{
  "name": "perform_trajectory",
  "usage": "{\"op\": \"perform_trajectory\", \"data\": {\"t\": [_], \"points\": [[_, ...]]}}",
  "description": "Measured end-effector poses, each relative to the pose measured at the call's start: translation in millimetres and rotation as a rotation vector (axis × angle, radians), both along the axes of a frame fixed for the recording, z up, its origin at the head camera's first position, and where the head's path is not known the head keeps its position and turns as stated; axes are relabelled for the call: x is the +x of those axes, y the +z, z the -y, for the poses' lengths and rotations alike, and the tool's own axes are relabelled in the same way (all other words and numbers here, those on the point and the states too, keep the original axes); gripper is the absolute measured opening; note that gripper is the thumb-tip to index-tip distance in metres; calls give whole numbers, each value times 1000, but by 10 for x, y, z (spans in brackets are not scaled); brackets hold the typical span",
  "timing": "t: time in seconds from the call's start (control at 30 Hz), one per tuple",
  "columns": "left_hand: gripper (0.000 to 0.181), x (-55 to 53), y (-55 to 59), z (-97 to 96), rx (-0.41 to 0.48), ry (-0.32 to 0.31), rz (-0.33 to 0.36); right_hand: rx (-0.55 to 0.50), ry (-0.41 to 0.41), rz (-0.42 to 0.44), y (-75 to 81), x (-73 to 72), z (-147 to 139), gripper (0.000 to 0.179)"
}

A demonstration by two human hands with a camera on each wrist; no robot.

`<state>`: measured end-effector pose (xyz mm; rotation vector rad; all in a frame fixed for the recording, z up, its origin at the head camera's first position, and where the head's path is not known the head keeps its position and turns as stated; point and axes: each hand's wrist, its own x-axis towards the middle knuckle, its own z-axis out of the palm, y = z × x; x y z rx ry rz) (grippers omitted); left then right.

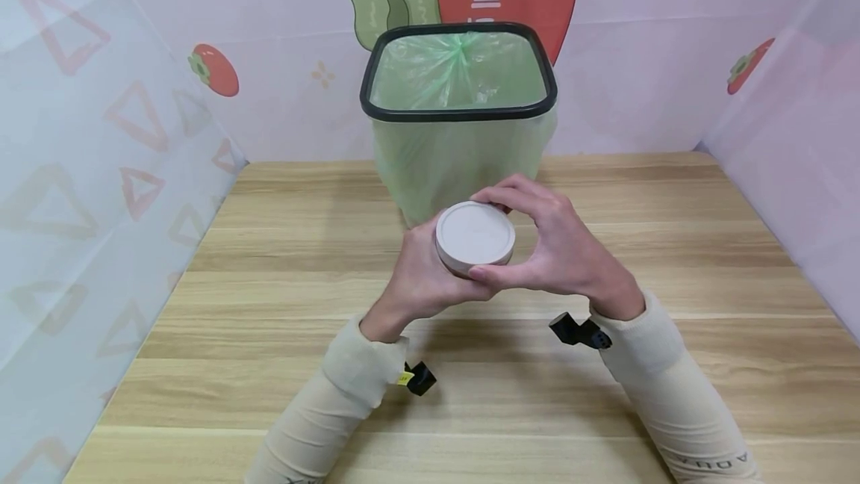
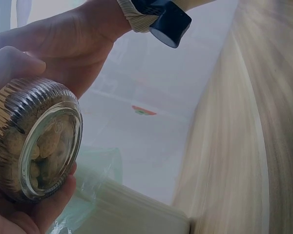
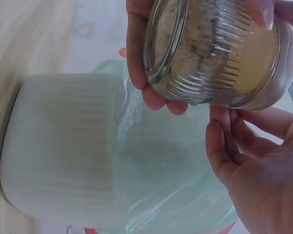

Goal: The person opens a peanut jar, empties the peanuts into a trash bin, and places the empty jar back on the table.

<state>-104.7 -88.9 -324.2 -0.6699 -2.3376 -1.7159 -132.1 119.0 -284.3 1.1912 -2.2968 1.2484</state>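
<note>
Sleeves, head view: two cream cuffs (image 1: 316,409) lie nearest the camera, with two black wrist devices (image 1: 571,329), one at each of your wrists.
Left hand: your left hand (image 1: 426,271) curves round the side of the glass jar (image 1: 455,267), gripping it.
Right hand: your right hand (image 1: 564,245) is half curled, thumb on the near rim and fingers on the far rim of the pale round lid (image 1: 475,234), pinching it.
Jar: one, held up over the desk (image 1: 269,305), with one lid on top, facing up.
Bin: one bin (image 1: 460,116), black-rimmed, with a green liner (image 1: 463,69), stands just beyond your hands at the back.
Desk edges: the far edge meets the back wall (image 1: 638,110); one wall closes each side. Bare wood gives you room left and right of your forearms.
Jar base, left wrist view: the clear bottom shows several tan, rounded pieces (image 2: 48,141), too overlapped to count. Fingers of your left hand wrap beneath.
Ribbed glass, right wrist view: your left fingers span the jar's far side; your right fingers are bent at its lid end. The bin's pale side stands beyond, its liner overhanging.
</note>
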Motion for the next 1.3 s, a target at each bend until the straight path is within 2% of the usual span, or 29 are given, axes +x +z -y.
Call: {"op": "perform_trajectory", "data": {"t": [0.47,0.63,0.77,0.93,1.1,1.3], "points": [[77,13,-1,-20,2,-12,9,9,119,29,-28,-58,-35,74],[77,3,-9,-15,3,-11,-8,24,134,31,-20,-52,-33,78],[80,0,-3,-1,1,-11,-23,36,94,31,-8,-28,-25,86],[83,-4,-6,3,-5,-5,-43,53,3,14,22,29,-5,92],[82,-11,-10,0,0,7,-51,70,-73,3,41,70,4,91],[78,-26,-14,5,7,25,-73,74,-129,-42,40,85,20,86]]}}
